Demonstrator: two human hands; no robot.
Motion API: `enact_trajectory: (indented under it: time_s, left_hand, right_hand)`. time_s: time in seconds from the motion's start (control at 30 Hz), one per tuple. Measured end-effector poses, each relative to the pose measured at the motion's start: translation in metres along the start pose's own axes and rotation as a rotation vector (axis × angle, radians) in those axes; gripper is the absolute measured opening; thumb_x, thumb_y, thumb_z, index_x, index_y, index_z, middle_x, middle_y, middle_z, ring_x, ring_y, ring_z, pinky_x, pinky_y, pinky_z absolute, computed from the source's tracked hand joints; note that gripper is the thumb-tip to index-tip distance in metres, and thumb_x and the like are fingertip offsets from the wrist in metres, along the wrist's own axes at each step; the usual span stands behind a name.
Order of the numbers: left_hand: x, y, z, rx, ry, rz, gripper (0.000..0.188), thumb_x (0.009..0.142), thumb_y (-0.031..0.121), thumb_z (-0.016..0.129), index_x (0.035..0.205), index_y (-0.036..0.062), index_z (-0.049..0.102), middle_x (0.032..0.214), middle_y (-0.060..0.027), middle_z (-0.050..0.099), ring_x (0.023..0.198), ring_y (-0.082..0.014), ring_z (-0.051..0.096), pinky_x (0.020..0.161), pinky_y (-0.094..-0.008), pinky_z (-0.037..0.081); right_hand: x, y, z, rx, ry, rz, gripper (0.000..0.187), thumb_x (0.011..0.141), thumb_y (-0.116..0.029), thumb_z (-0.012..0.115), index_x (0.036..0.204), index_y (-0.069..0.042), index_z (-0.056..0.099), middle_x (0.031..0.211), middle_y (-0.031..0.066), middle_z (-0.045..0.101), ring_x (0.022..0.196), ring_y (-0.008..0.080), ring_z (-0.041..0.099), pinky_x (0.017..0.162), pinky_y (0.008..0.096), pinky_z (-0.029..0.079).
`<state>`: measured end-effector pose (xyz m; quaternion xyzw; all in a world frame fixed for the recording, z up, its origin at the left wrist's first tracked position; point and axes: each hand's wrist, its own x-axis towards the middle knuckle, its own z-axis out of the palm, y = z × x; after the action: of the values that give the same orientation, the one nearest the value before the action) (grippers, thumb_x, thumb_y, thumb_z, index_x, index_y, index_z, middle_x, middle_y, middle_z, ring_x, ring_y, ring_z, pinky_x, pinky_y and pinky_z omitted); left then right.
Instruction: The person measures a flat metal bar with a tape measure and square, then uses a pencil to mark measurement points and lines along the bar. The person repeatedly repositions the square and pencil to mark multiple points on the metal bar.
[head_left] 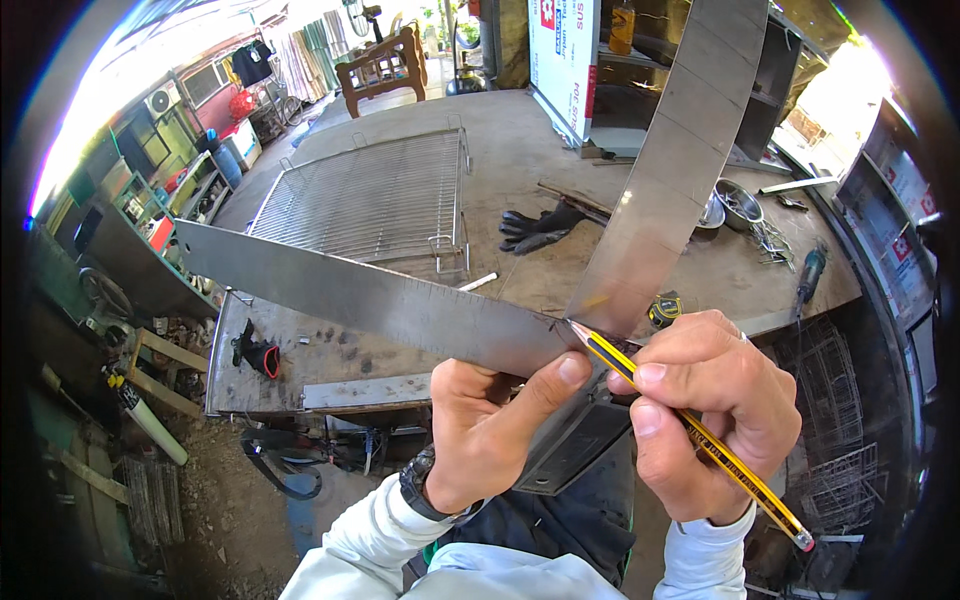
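Observation:
My right hand [710, 410] grips a yellow-and-black striped pencil [700, 432], its sharpened tip against the metal where two flat pieces meet. My left hand [500, 425] is closed on the near end of a long steel strip [380, 300], thumb on top and fingers curled below. Fine ruler-like marks show along this strip, which reaches out to the left. A wider sheet metal strip [675, 160] rises away to the upper right, with thin lines drawn across its face. Whether the two pieces are joined or only touch, I cannot tell.
Beyond the strips, a worktable [500, 115] bears a wire rack [370, 195], black gloves [540, 228], a tape measure [664, 309] and a metal bowl [738, 205]. A power tool [811, 275] lies near its right edge. Wire grids [835, 400] stand below on the right.

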<state>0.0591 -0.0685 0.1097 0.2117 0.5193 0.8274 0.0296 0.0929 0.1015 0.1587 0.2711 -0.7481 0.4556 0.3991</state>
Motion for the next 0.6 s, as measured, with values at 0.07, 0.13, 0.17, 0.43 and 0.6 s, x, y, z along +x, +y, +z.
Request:
enact_trajectory:
  time_s: [0.07,0.13,0.17,0.43,0.6]
  left_hand:
    - [-0.001,0.002,0.000,0.017,-0.001,-0.004,0.013,0.096,0.003,0.072,0.106,-0.0036,0.072,0.096,-0.0042,0.073,0.084,-0.0081,0.062,0.075,-0.0240,0.048]
    - [0.000,0.004,0.000,0.030,-0.003,-0.011,0.012,0.095,0.003,0.072,0.106,-0.0035,0.072,0.095,-0.0038,0.073,0.084,-0.0083,0.062,0.075,-0.0242,0.049]
    - [0.001,0.003,0.000,0.026,0.011,0.009,0.012,0.095,0.003,0.072,0.105,-0.0033,0.072,0.094,-0.0034,0.073,0.084,-0.0081,0.062,0.074,-0.0240,0.048]
    - [0.008,0.000,-0.020,0.122,0.184,0.088,0.011,0.092,0.007,0.075,0.100,0.0005,0.073,0.090,-0.0014,0.072,0.081,-0.0075,0.061,0.076,-0.0230,0.046]
    - [0.019,-0.002,-0.034,0.182,0.205,0.129,0.014,0.092,0.009,0.074,0.104,0.0013,0.072,0.093,-0.0011,0.072,0.083,-0.0076,0.061,0.079,-0.0245,0.045]
  right_hand:
    - [0.000,0.002,-0.003,-0.014,-0.070,-0.046,0.017,0.073,0.002,0.067,0.089,-0.003,0.063,0.078,0.0105,0.070,0.067,0.0212,0.068,0.066,0.0341,0.053]
    - [0.001,0.001,-0.003,-0.023,-0.084,-0.015,0.015,0.072,0.002,0.067,0.086,-0.003,0.063,0.077,0.0104,0.070,0.068,0.0210,0.068,0.067,0.0339,0.053]
    - [0.002,0.000,-0.003,-0.025,-0.086,0.002,0.014,0.072,0.001,0.068,0.085,-0.003,0.063,0.077,0.0103,0.070,0.068,0.0210,0.069,0.067,0.0338,0.053]
    - [0.016,-0.013,-0.037,-0.574,-0.188,-0.034,0.015,0.062,0.001,0.065,0.074,-0.004,0.059,0.068,0.0099,0.061,0.062,0.0280,0.058,0.063,0.0361,0.046]
    - [-0.008,-0.023,-0.047,-0.098,-0.031,0.070,0.014,0.078,-0.015,0.069,0.083,-0.003,0.068,0.085,0.0166,0.072,0.076,0.0297,0.068,0.074,0.0404,0.054]
